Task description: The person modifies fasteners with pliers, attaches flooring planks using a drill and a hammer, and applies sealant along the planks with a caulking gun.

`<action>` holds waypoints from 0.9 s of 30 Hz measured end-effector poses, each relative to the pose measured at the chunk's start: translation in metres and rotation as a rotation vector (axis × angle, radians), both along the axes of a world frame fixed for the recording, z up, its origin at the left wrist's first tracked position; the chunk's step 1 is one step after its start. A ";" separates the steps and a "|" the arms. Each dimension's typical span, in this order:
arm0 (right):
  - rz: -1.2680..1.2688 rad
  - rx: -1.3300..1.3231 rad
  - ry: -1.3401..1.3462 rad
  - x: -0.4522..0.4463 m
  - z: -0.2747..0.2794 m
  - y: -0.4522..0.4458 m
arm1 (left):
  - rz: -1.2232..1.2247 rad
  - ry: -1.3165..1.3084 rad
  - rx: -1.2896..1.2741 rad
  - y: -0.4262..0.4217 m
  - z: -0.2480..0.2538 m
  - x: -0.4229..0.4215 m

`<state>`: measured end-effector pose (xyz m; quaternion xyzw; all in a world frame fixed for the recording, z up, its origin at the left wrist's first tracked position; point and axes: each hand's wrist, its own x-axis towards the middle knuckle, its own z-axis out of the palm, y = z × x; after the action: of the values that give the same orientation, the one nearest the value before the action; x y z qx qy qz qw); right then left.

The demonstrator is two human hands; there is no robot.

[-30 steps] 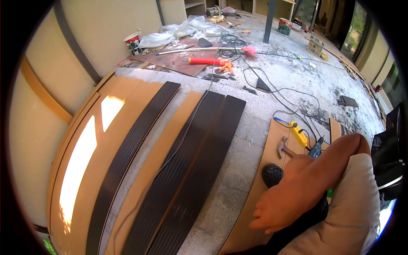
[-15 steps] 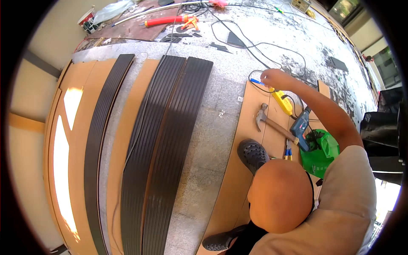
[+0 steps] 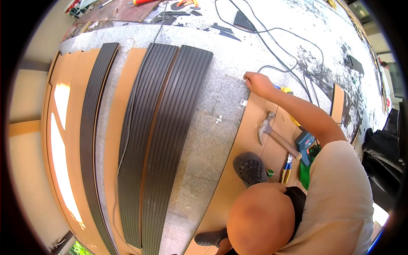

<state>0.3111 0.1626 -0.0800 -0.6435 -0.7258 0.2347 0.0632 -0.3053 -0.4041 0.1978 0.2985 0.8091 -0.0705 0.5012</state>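
Note:
My right hand point(image 3: 257, 83) is closed in a pinch over the top end of the cardboard sheet point(image 3: 250, 114). From its fingertips a thin pale sliver point(image 3: 234, 77) points left; what it is cannot be made out. Below my forearm lies a claw hammer point(image 3: 281, 139) with a wooden handle. A blue power drill point(image 3: 304, 143) touches the handle end. Pliers with blue-and-yellow handles point(image 3: 287, 170) lie below the hammer. Yellow and blue pieces point(image 3: 287, 90) show partly behind my wrist. My left hand is out of view.
Dark grooved panels point(image 3: 170, 140) lie lengthwise on the left, with a grey cable point(image 3: 127, 136) along one. Small white clips point(image 3: 219, 119) rest on the speckled floor. Black cables point(image 3: 293, 63) loop across the far floor. My knee point(image 3: 261, 216) and shoe point(image 3: 250, 168) are close by.
My right hand has moved left, away from the blue pen-like item and yellow power strip, and a pale sliver now shows at its fingertips. The view has shifted.

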 end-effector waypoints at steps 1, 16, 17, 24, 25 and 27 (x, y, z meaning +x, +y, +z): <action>-0.035 0.092 0.030 -0.005 -0.012 0.007 | -0.068 0.017 -0.013 0.022 -0.011 -0.001; -0.198 0.365 0.306 -0.016 -0.031 0.065 | -0.839 0.213 1.153 0.564 -0.242 0.211; -0.249 0.342 0.294 -0.014 -0.026 0.082 | -0.861 0.231 1.199 0.590 -0.250 0.231; -0.286 0.623 0.305 -0.017 -0.070 0.195 | -0.909 0.295 1.372 0.737 -0.293 0.294; -0.263 0.629 0.298 -0.023 -0.077 0.200 | -0.882 0.277 1.358 0.754 -0.297 0.296; -0.217 0.649 0.282 -0.029 -0.084 0.203 | -0.878 0.316 1.346 0.782 -0.306 0.293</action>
<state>0.2825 0.3653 -0.1640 -0.6245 -0.6743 0.0707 0.3877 -0.0122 0.3779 -0.1084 0.8116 0.5487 0.1993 0.0216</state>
